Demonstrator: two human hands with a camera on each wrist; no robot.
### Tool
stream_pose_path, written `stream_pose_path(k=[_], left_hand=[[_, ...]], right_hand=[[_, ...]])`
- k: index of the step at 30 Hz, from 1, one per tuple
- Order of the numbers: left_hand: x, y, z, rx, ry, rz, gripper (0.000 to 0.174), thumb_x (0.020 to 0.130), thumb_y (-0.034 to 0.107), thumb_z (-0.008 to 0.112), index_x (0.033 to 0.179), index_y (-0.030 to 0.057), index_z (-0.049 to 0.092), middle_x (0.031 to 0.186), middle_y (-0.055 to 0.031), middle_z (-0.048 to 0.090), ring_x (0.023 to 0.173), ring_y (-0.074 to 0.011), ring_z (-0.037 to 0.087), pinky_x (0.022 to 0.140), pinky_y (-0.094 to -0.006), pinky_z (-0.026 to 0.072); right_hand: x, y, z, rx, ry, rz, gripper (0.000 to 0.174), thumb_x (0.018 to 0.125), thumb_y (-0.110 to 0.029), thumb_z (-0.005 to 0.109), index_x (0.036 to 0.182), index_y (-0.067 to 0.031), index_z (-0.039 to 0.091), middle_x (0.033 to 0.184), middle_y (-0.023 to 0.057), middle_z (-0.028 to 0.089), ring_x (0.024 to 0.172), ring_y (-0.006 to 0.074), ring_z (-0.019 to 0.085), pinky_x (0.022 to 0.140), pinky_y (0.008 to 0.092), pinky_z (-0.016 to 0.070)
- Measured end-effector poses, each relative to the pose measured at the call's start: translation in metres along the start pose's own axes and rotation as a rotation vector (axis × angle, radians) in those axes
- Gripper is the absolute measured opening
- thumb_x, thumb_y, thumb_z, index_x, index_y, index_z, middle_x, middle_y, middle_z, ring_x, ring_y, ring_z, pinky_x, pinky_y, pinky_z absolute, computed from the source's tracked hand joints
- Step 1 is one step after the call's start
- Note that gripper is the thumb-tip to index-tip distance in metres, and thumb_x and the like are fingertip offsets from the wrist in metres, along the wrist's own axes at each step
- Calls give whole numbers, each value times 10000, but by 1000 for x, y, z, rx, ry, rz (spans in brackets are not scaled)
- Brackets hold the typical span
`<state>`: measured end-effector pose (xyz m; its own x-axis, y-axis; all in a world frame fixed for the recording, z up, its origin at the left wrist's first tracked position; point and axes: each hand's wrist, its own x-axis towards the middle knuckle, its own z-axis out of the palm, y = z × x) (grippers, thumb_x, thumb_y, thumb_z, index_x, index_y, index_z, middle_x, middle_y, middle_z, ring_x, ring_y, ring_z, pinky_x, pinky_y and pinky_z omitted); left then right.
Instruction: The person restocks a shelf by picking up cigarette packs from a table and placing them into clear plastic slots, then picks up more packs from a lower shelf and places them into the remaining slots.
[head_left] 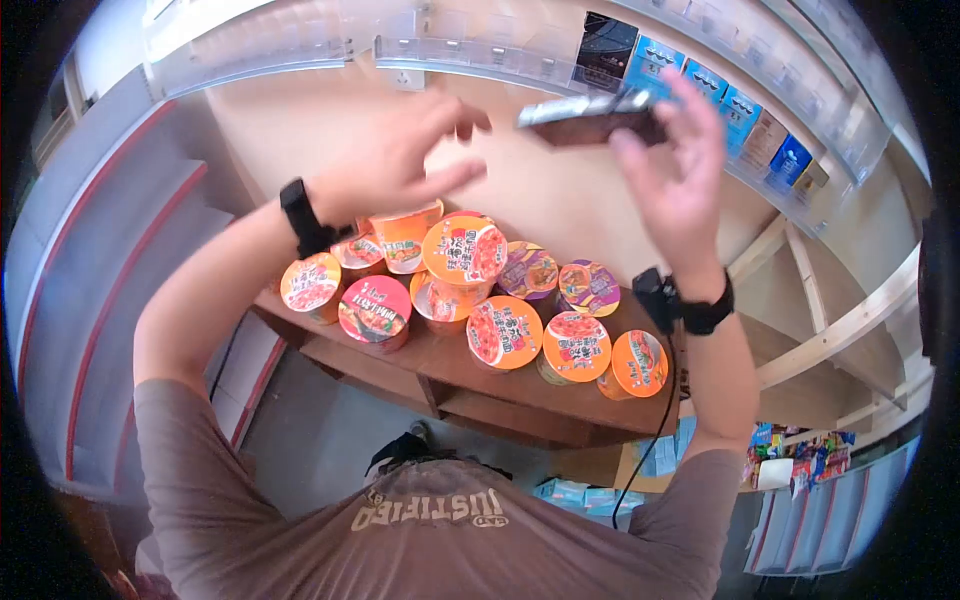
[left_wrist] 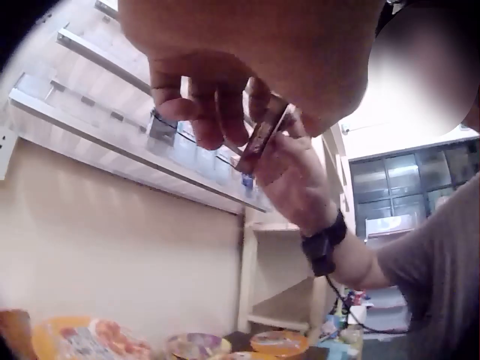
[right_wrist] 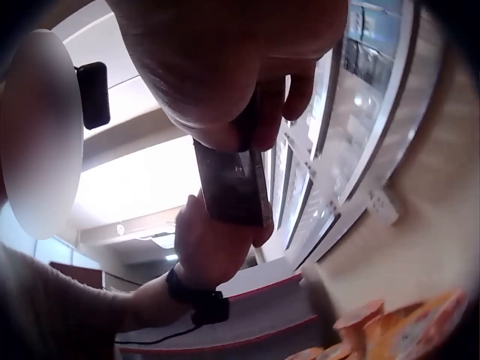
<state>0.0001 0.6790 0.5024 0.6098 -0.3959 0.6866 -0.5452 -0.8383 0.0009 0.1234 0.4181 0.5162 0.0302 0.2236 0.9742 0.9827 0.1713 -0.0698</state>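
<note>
Pinching dark box (head_left: 580,126) with right grip (head_left: 685,175), upper right, partly hiding blue packets (head_left: 742,115); left grip (head_left: 390,155) spread; instant-noodle cups (head_left: 505,333) mid-frame.

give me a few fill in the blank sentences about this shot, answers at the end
Both the left hand and right hand are raised, but only the ____ one holds the flat object. In the head view, the purple-lidded cups number ____. The large word on the shirt is ____. Both wristbands are coloured ____.

Missing words: right; two; JUSTIFIED; black.

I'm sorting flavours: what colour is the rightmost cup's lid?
Orange lid with a printed picture, best in head view.
</note>
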Motion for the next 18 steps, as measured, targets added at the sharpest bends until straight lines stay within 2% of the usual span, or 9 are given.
stream_pose_path(k=[1,2,4,7,11,13,14,16,18], left_hand=[[12,-17,-3,100,21,32,291,900,205,631,1120,29,560,1037,-134,598,1000,-282,597,864,-378,480],[24,-31,-6,88,27,48,291,900,205,631,1120,29,560,1037,-134,598,1000,-282,597,864,-378,480],[51,-51,-11,342,160,147,301,899,197,630,1156,58,556,1079,-106,602,1033,-297,594,898,-406,476],[85,-66,-12,431,264,292,310,899,212,634,1174,85,573,1112,-86,601,1061,-308,587,928,-419,473],[112,-101,5,488,317,303,314,921,272,614,1177,92,597,1108,-99,614,1072,-305,592,937,-411,475],[124,-110,6,483,199,226,308,946,325,574,1141,94,631,1043,-100,651,1017,-295,629,912,-408,493],[129,-113,8,478,204,232,308,946,325,574,1141,94,631,1043,-100,651,1017,-295,629,912,-408,493],[134,-111,3,442,-55,99,315,961,364,540,1108,109,654,954,-93,680,928,-283,663,862,-407,520],[138,-117,7,431,-43,146,304,961,364,536,1080,117,667,931,-83,685,896,-276,671,831,-407,531]], right_hand=[[12,6,0,49,88,56,483,854,-9,710,1278,-37,480,1083,73,668,901,164,649,778,295,509],[23,12,-1,29,88,54,483,854,-9,710,1278,-37,480,1083,73,668,901,164,649,778,295,509],[44,24,-4,6,37,60,465,870,-14,700,1267,-22,457,1092,88,661,916,145,644,760,261,499],[67,46,1,-117,-19,-22,440,884,-28,690,1262,-43,466,1058,104,661,916,144,649,728,254,503],[76,59,11,-268,-91,-86,410,892,-51,687,1255,-71,496,1044,123,666,850,140,642,688,261,507],[75,58,15,-323,-92,-59,398,890,-63,693,1246,-75,514,1044,114,669,816,135,628,684,259,504],[74,58,17,-368,-82,-29,387,888,-74,699,1237,-80,533,1044,105,672,781,130,615,680,258,500],[72,58,19,-414,-85,-28,382,887,-78,701,1238,-85,549,1046,91,674,761,124,602,677,255,496],[67,57,20,-466,-92,-14,378,887,-82,703,1238,-90,564,1048,77,676,740,119,590,674,253,492]])
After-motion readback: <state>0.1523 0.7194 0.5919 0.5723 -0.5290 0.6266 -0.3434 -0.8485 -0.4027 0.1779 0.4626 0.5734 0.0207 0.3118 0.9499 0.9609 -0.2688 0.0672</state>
